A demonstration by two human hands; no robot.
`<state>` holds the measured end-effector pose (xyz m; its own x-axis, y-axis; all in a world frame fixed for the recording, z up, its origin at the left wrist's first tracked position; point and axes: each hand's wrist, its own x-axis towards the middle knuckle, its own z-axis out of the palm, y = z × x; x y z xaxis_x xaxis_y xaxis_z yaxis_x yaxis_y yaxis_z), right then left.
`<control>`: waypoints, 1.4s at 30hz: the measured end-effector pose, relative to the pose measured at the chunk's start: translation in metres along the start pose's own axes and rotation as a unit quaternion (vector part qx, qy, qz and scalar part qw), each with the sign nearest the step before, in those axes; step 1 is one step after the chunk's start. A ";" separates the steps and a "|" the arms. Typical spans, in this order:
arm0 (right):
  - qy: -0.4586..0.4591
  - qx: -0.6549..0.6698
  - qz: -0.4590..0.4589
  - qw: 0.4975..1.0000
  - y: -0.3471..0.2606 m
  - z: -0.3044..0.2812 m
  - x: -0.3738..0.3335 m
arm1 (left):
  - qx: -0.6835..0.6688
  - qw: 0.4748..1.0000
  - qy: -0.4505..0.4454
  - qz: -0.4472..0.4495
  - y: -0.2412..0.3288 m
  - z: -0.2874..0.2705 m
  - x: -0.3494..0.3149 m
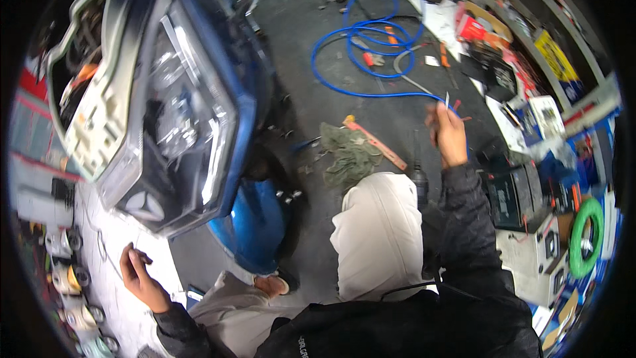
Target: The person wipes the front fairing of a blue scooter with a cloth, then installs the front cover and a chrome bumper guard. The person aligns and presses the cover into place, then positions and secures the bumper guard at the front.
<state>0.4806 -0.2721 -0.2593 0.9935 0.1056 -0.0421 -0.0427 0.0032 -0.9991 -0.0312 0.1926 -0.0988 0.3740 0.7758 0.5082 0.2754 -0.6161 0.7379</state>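
Note:
At the lower left, my left hand [144,280] is held in the air with its fingers apart and nothing in it. Above it looms the front of a blue scooter, with a large clear headlight [179,113] and a pale inner panel [99,116] exposed. A blue front fender [252,229] sits beneath. Over to the right, my right hand [450,134] has its fingers curled together. A coiled blue hose [368,95] runs up to those fingertips, where a thin pale tip sticks out. Whether the hand grips the hose or another thing is unclear.
On the dark mat lie a green rag [348,152], a red bar-shaped tool [377,144] and pliers with red grips [373,59]. Crowded shelves [563,40], a black case [510,199] and a green ring [586,237] line the right. Small scooters [66,278] stand far left.

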 end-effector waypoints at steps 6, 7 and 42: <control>-0.196 -0.195 0.047 0.960 0.108 0.023 0.002 | -0.010 0.970 0.240 -0.047 -0.008 -0.105 -0.020; -0.187 -0.220 0.021 0.957 0.127 0.039 0.013 | -0.002 0.960 0.277 -0.045 -0.007 -0.128 -0.035; -0.344 -0.648 -0.086 0.675 0.005 -0.044 0.038 | 0.277 0.717 0.184 -0.613 -0.530 -0.256 -0.494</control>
<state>0.5223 -0.3119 -0.2662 0.6694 0.6525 -0.3552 0.6375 -0.7500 -0.1763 -0.5888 0.1702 -0.6273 -0.6804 0.7012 -0.2130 0.5444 0.6782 0.4936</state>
